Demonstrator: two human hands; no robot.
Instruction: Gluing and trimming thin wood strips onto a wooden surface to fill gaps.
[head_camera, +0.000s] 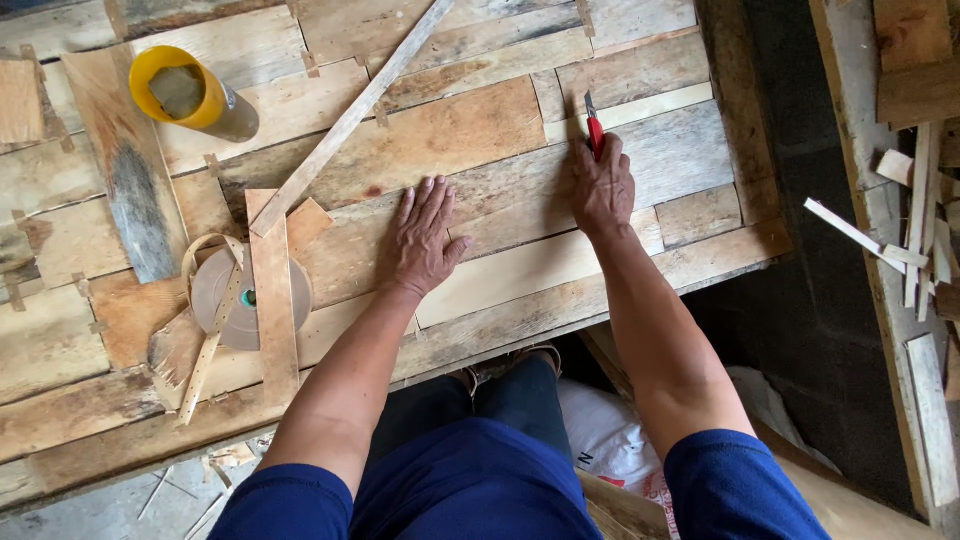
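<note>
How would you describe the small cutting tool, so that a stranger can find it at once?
Start at the large patchwork of wooden veneer sheets covering the work surface. Toward its right side, the person's right hand rests on the wood; the utility knife pokes out above its fingers. It is the only red thing there, slim, with a short blade, unlike the pale wooden strips around.

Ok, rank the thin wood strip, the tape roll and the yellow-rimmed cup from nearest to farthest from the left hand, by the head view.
From the left hand:
1. Thin wood strip, a diagonal just up and left.
2. Tape roll, to the left, under a flat slat.
3. Yellow-rimmed cup, far up-left on the veneer panel.
</note>
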